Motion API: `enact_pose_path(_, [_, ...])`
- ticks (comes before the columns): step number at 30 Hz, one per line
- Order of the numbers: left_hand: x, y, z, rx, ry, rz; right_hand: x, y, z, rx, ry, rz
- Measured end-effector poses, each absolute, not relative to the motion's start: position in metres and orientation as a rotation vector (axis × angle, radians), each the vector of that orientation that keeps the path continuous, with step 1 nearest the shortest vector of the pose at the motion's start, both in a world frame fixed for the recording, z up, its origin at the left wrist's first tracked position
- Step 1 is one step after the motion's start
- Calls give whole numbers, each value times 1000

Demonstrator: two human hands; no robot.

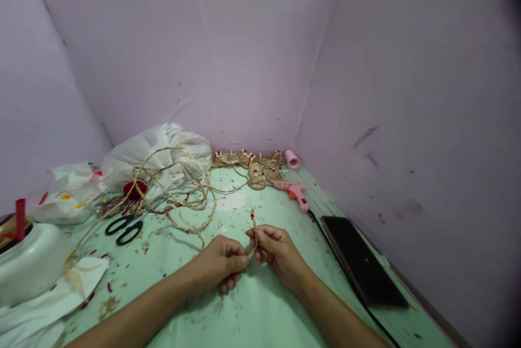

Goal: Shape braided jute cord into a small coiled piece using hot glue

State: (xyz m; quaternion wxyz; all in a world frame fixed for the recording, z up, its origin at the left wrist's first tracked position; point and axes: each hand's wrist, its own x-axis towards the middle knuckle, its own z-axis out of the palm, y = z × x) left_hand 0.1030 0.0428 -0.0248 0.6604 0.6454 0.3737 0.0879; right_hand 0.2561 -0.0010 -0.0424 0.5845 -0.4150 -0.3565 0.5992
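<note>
Between my hands is the end of a tan braided cord [256, 234], its tip pointing up with a small red wrap near the top. My left hand [223, 262] pinches the cord low down, between thumb and forefinger. Higher up, the fingers of my right hand [277, 250] are closed on the same cord. Loose loops of braided cord [209, 212] spread over the table to the left and beyond my left hand. Farther back, a coiled cord piece [256, 177] with red and white bits lies beside other similar pieces.
A pink glue gun [293, 190] lies right of centre, its black cable running past a dark phone-like slab [364, 261]. Black-handled scissors [129, 231], a red yarn ball [135, 189], plastic bags [163, 144] and a white pot [35, 261] stand left. A pink spool [292, 159] sits by the back wall.
</note>
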Motion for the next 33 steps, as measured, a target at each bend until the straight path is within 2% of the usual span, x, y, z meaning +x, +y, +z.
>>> enact_pose_path(5, [91, 49, -13, 1494, 812, 32, 263, -2, -42, -969, -859, 1469])
enact_pose_path(19, [82, 63, -17, 1345, 934, 94, 268, -3, -43, -1178, -1015, 1434])
enact_pose_path(33, [78, 67, -18, 1308, 798, 87, 270, -5, -42, -1286, -1162, 1450])
